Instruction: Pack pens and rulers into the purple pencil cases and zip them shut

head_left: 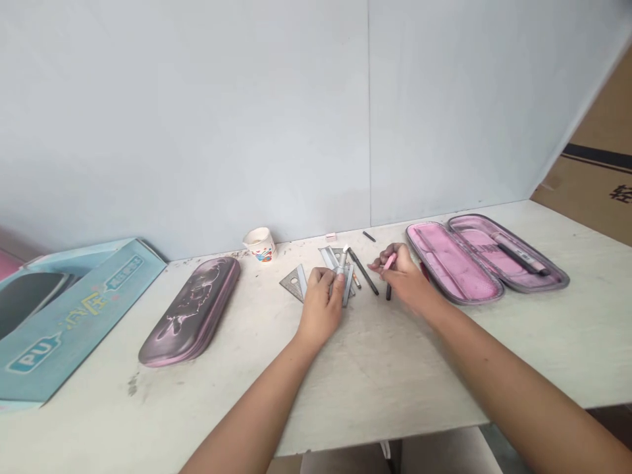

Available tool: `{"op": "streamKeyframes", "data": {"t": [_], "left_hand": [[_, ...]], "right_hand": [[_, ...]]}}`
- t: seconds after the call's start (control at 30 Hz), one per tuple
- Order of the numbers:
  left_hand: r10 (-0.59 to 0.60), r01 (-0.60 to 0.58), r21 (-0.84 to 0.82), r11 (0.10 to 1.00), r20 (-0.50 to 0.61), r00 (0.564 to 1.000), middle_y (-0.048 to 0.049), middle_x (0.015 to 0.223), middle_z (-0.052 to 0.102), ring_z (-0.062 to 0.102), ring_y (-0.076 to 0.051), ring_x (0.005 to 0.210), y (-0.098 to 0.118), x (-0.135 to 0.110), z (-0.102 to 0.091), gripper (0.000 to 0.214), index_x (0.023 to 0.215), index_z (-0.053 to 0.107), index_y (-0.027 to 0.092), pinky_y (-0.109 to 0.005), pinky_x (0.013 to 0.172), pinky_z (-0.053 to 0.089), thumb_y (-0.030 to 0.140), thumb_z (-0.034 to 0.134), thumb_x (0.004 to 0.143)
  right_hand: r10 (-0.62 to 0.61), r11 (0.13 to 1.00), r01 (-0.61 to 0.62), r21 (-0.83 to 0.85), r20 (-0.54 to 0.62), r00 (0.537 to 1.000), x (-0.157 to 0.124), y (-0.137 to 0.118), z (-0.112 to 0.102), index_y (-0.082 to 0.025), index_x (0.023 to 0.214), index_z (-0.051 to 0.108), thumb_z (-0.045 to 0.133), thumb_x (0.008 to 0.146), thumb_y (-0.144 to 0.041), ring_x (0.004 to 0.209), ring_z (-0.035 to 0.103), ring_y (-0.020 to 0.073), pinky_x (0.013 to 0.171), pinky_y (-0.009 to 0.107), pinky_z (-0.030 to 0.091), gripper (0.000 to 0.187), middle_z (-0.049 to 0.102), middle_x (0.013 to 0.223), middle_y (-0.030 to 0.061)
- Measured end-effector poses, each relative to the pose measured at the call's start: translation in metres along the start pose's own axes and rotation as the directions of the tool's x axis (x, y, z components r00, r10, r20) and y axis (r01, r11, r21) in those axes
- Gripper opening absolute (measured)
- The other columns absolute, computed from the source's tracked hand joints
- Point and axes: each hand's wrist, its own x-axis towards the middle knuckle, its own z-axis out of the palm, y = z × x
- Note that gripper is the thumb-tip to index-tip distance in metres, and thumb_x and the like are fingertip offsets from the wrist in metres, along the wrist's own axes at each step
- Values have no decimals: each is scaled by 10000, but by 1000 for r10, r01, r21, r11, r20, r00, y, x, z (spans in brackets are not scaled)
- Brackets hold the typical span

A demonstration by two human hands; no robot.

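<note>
My left hand point(320, 306) is closed around an upright silver pen point(342, 262), just above a small pile of clear and grey plastic set squares point(293, 284). My right hand point(401, 273) pinches a short pink stick point(390, 261), possibly a pen or pencil, between its fingertips. Just left of that hand lie a long black pencil point(363, 271) and a short black stub point(388, 292). Farther right, an open pink-lined zip pencil case point(481, 258) holds a black-and-pink pen point(519, 257).
A closed pink-and-black pencil case point(190, 311) and a pale blue box point(74, 315) lie on the white table point(375, 388) to the left. A paper cup point(259, 244) stands by the pale wall point(197, 118). A cardboard box point(592, 178) shows at the right.
</note>
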Motion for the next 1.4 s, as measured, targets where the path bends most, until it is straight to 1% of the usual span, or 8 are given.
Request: {"op": "streamKeyframes", "data": {"t": [0.23, 0.43, 0.57, 0.7, 0.83, 1.0, 1.23, 1.4], "left_hand": [[200, -240, 177, 954, 216, 956, -85, 925, 477, 474, -192, 895, 5, -7, 4, 264, 779, 544, 169, -350, 815, 426, 349, 378, 879], [192, -234, 145, 961, 258, 947, -100, 964, 480, 463, -208, 913, 5, -8, 6, 269, 836, 551, 165, -377, 830, 411, 358, 369, 879], [90, -25, -177, 984, 367, 926, -53, 789, 471, 457, -163, 732, 17, -11, 0, 341, 759, 513, 176, -326, 713, 411, 415, 307, 891], [44, 422, -559, 714, 637, 770, 11, 601, 397, 388, -102, 543, 34, -19, -3, 430, 668, 423, 179, -250, 545, 352, 522, 270, 877], [-225, 543, -582, 606, 529, 818, 10, 614, 448, 421, -91, 565, 41, -16, 9, 443, 660, 459, 160, -227, 545, 333, 573, 407, 811], [-421, 536, -642, 549, 342, 840, 20, 585, 477, 421, -90, 540, 62, 10, 30, 395, 721, 529, 159, -219, 527, 350, 537, 451, 808], [-226, 482, -649, 589, 441, 869, -47, 784, 612, 533, -129, 683, 120, 47, 92, 384, 942, 583, 143, -253, 632, 435, 460, 382, 857], [43, 127, -336, 933, 455, 889, -92, 968, 589, 525, -193, 961, 152, 59, 142, 284, 998, 599, 142, -350, 905, 390, 308, 446, 824]], "right_hand": [[-26, 896, 108, 431, -192, 981, 5, -15, -3, -243, 831, 360, 630, 689, -220, 837, 601, 100, 876, 338, 436, 306, 483, 815, -62], [75, 901, -81, 427, 31, 997, -2, -14, 1, -240, 833, 407, 654, 707, -258, 788, 610, 122, 848, 362, 456, 278, 542, 743, -60], [80, 923, -214, 320, 384, 920, -9, -16, -3, -223, 848, 474, 619, 761, -342, 841, 603, 149, 846, 350, 434, 207, 596, 758, -15], [56, 863, -303, 405, 520, 852, -13, -22, -4, -222, 839, 493, 623, 745, -406, 806, 610, 165, 765, 334, 454, 244, 602, 749, -10], [152, 947, -238, 216, 353, 923, -12, -16, 10, -218, 828, 468, 469, 785, -566, 628, 570, 153, 558, 289, 439, 351, 609, 726, 12], [14, 976, 2, -216, 74, 997, -5, -21, 14, -231, 812, 459, 358, 845, -537, 686, 551, 137, 648, 277, 432, 324, 594, 746, -9], [-203, 832, 152, -533, -38, 979, 3, -51, -73, -217, 825, 453, 276, 898, -435, 761, 543, 162, 701, 289, 401, 290, 582, 796, 27], [-371, 435, -43, -899, -222, 902, 9, -50, -166, -153, 872, 516, 246, 906, -379, 861, 523, 224, 757, 322, 363, 354, 582, 884, 126]]}}
